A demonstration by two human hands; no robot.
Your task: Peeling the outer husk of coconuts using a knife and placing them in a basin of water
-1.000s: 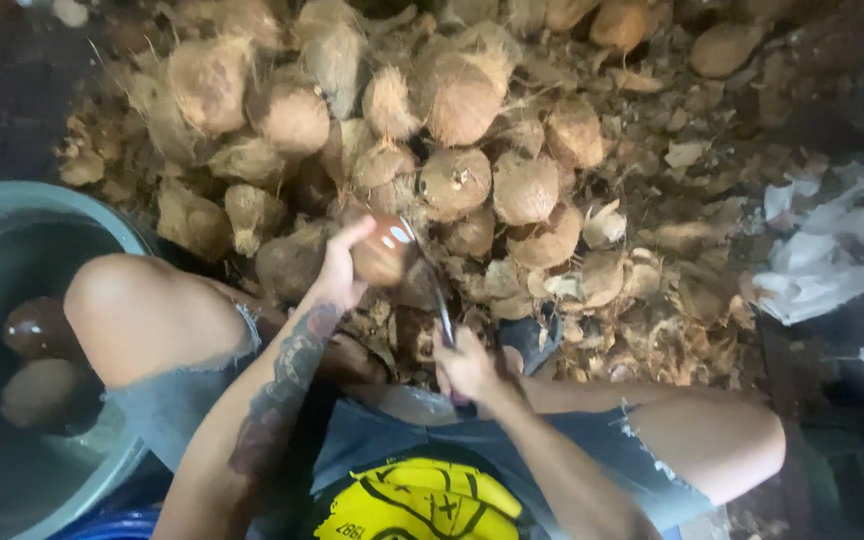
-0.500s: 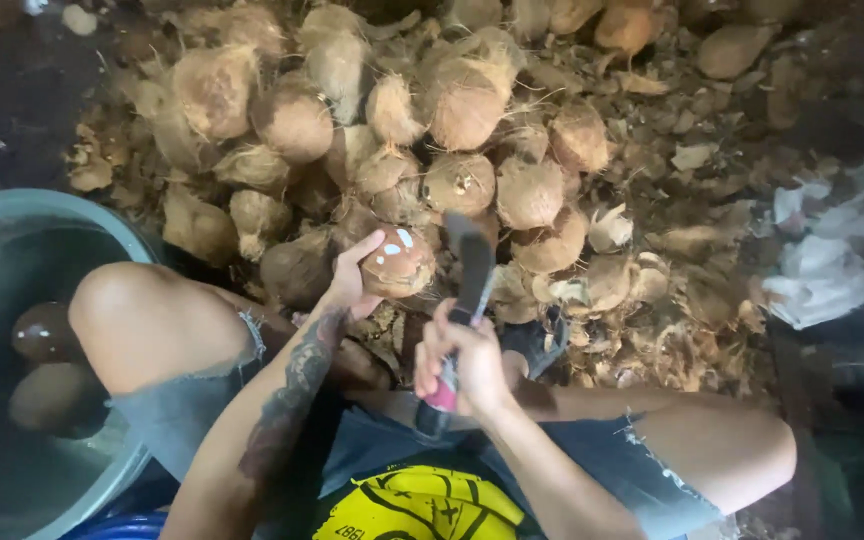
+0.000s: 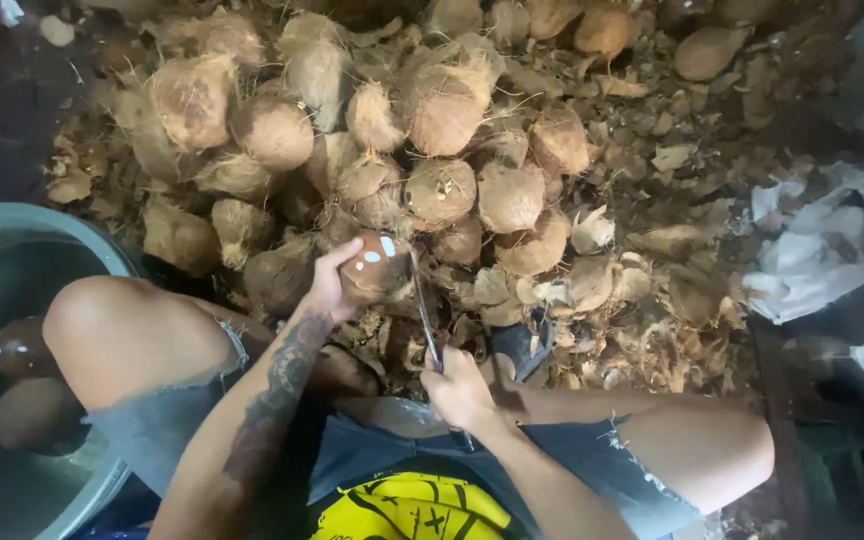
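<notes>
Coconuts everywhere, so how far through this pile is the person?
Done: two peeled coconuts sit in the water tub. In hand: the left hand grips a partly chipped coconut, and the right hand sets a knife against it. Left: a big heap of husked coconuts remains.

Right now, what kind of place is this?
Likely a coconut husking spot: a heap of coconuts, husk scraps on the ground, a water-filled tub holding peeled ones.
</notes>
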